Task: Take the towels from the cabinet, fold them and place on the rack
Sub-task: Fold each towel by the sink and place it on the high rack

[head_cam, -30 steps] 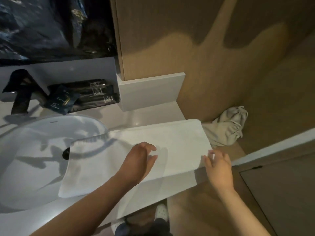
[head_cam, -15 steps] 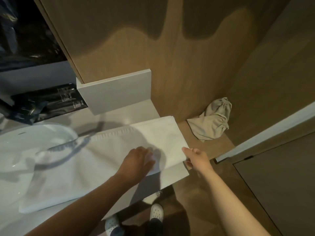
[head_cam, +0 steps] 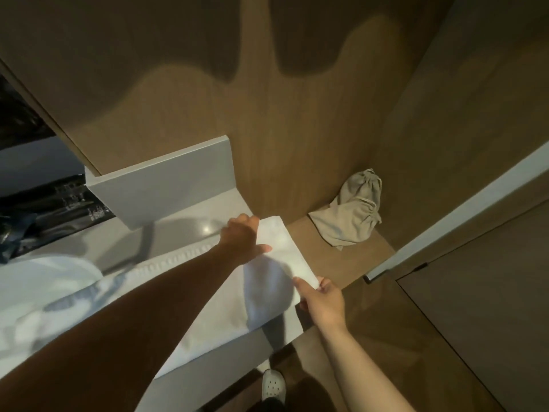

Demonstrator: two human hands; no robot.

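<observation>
Our outstretched left hand (head_cam: 242, 237) curls over the far corner of the white folded towel (head_cam: 286, 254); our right hand (head_cam: 322, 301) pinches the near corner.

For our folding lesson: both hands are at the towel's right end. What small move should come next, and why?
Probably lift that end and carry it leftward to fold. The left hand holds the towel at its far corner, the right hand pinches the near one; the rest lies flat on the counter.

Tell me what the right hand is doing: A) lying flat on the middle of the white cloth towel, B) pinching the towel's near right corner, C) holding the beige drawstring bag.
B: the right hand pinches the white cloth towel at its near right corner, thumb on top.
</observation>
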